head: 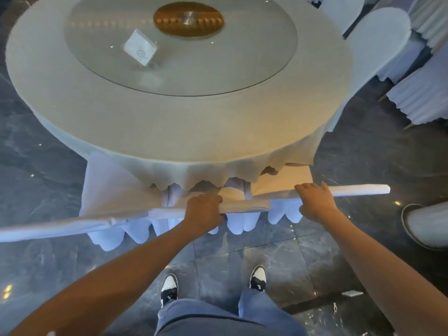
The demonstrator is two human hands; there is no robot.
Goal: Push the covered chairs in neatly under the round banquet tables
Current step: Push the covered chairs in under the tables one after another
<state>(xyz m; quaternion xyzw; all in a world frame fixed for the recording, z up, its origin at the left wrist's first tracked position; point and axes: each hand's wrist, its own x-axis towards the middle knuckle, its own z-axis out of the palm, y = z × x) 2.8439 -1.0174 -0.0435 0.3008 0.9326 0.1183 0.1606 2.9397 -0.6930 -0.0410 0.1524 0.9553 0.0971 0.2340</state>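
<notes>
A round banquet table [72,98] with a pale cloth fills the upper view. Covered chairs stand side by side at its near edge, seats partly under the cloth. My left hand [203,212] is closed over the top edge of the middle chair's back [244,205]. My right hand [315,201] has its fingers curled over the top of the right chair's back [358,190], whose seat [288,180] shows under the cloth's scalloped hem. Another covered chair [109,187] stands to the left, its back top [60,226] running towards the frame's left edge.
A glass turntable [218,69] with a folded card [140,47] sits on the table. More covered chairs [378,44] and pleated skirts [421,98] crowd the upper right. A pale rounded object [426,224] sits at the right edge. My feet [169,287] stand on dark marble floor.
</notes>
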